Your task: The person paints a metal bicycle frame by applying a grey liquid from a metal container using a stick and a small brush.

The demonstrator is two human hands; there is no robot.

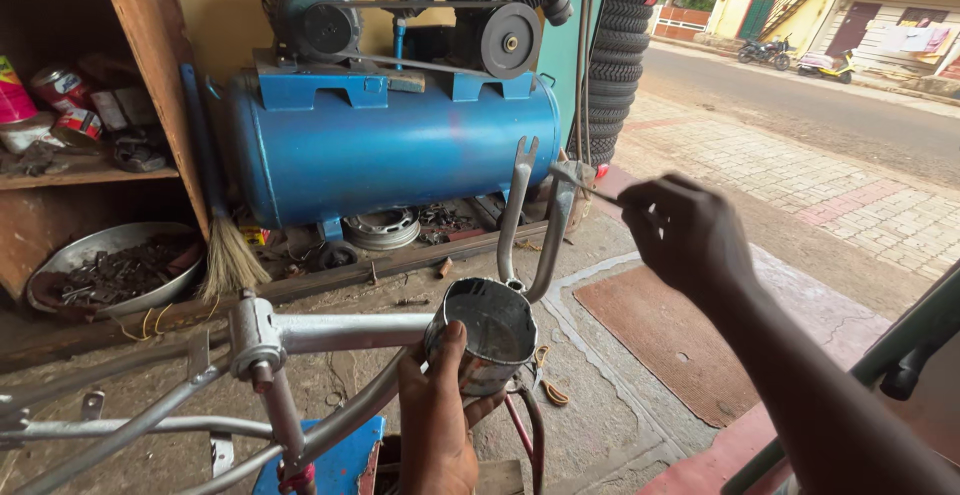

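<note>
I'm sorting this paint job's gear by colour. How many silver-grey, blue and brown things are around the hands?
Silver-grey: 3 - paint tin in the left hand, bicycle frame, fork being brushed by the right hand
Blue: 1 - compressor tank
Brown: 1 - mat
Total: 5

I see open floor right of the fork [530,217]; the blue compressor tank [395,150] and tyre stack [620,50] close off the space behind it.

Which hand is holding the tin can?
The left hand holds the tin can, gripping its rim. The right hand is raised instead, holding a thin brush.
</note>
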